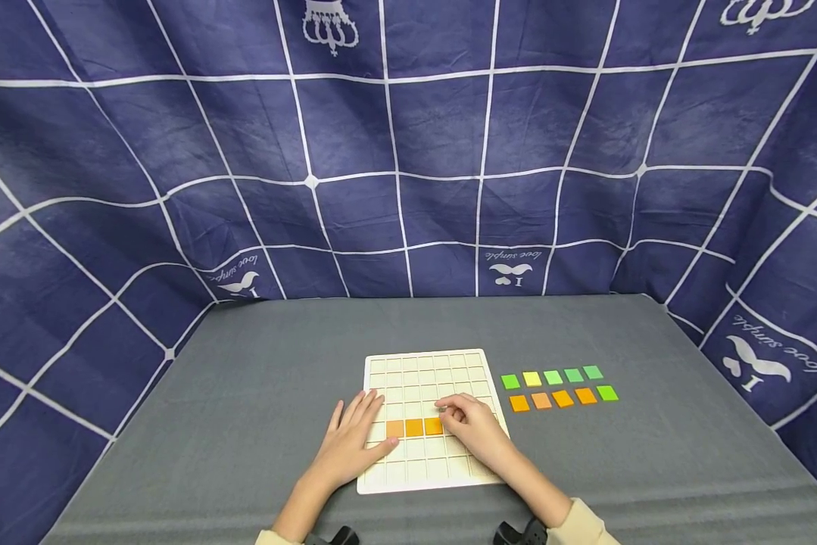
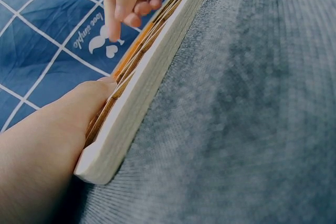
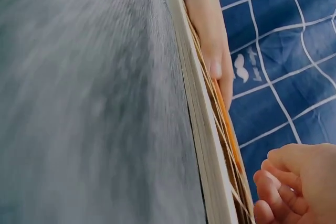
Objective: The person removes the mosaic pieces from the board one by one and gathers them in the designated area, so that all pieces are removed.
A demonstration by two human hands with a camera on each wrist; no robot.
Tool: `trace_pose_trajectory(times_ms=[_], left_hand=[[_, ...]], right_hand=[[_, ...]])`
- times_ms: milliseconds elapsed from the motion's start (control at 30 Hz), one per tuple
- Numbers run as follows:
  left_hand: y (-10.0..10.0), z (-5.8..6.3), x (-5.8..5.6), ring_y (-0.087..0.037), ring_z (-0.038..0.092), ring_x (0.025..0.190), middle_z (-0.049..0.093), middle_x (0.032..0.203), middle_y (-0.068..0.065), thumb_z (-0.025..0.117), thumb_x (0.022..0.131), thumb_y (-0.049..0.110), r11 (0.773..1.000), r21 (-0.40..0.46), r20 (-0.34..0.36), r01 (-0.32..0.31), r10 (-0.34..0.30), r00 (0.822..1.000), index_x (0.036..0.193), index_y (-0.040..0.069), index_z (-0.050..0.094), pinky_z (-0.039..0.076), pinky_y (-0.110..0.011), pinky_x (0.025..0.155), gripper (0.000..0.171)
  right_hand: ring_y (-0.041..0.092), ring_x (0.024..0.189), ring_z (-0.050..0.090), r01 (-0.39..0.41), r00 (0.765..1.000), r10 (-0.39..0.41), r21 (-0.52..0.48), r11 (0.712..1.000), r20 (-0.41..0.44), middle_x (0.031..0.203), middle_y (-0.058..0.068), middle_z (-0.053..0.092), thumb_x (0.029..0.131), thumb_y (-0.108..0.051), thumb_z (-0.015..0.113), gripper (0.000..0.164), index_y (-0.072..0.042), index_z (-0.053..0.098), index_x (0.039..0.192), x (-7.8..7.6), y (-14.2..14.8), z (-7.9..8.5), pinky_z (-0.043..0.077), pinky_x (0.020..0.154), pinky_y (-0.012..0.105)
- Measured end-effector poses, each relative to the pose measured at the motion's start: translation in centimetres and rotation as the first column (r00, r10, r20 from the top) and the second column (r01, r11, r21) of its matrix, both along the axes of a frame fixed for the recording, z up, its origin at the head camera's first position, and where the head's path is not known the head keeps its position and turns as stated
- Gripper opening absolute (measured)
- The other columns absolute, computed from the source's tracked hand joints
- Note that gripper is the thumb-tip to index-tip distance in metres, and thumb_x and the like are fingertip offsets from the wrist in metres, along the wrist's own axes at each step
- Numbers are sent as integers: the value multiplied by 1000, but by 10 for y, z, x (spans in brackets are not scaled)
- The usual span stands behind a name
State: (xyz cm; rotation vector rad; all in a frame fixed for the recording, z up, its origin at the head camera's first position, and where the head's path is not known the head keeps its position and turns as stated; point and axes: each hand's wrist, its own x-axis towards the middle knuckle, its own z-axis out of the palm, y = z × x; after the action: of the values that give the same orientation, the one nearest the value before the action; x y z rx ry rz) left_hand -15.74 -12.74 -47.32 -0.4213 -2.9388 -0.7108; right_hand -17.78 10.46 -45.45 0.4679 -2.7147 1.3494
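A pale square board (image 1: 428, 481) with a raised grid lies on the grey surface. In one row of it sit a peach tile (image 1: 395, 429), an orange tile (image 1: 414, 428) and another orange tile (image 1: 433, 426). My left hand (image 1: 350, 448) rests on the board's left side, fingers spread, thumb along the near-left cells. My right hand (image 1: 475, 426) is over the board's right half, fingers bent and fingertips close above the rightmost orange tile. A small greyish spot shows at those fingertips; I cannot tell whether they pinch something. In the right wrist view the right fingers (image 3: 278, 187) are curled beside the board.
Right of the board lie two rows of loose tiles: greens and a yellow tile (image 1: 531, 378) behind, oranges, a peach tile (image 1: 541, 400) and a green tile (image 1: 607, 393) in front. A blue curtain (image 1: 442, 212) with white lines surrounds the grey table (image 1: 279, 341).
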Motion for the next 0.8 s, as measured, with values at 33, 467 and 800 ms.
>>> trace_pose_trajectory(times_ms=[33, 467, 800], left_hand=[[0, 0, 0, -23, 21, 140, 31, 148, -4, 49, 80, 62, 1000, 2, 0, 1, -1, 1000, 140, 13, 36, 5, -52, 112, 78], [2, -1, 1, -23, 22, 139, 32, 148, -3, 49, 80, 63, 1000, 3, 15, -4, 3, 1000, 139, 14, 37, 5, -52, 111, 79], [1, 1, -1, -23, 23, 139, 32, 148, -3, 49, 80, 63, 1000, -4, 7, -8, 8, 1000, 139, 14, 37, 6, -52, 112, 78]], right_hand=[[-2, 61, 44, -2, 1000, 2, 5, 1000, -5, 75, -7, 53, 83, -12, 62, 11, -10, 68, 93, 0, -2, -2, 40, 55, 14], [-3, 63, 40, -17, 997, 21, 55, 998, -70, 74, -9, 49, 81, -9, 65, 9, -12, 67, 89, 2, -3, -16, 39, 55, 13], [-3, 63, 41, -16, 997, 21, 62, 998, -75, 74, -10, 48, 80, -9, 66, 8, -14, 68, 87, -1, -4, -15, 39, 57, 13]])
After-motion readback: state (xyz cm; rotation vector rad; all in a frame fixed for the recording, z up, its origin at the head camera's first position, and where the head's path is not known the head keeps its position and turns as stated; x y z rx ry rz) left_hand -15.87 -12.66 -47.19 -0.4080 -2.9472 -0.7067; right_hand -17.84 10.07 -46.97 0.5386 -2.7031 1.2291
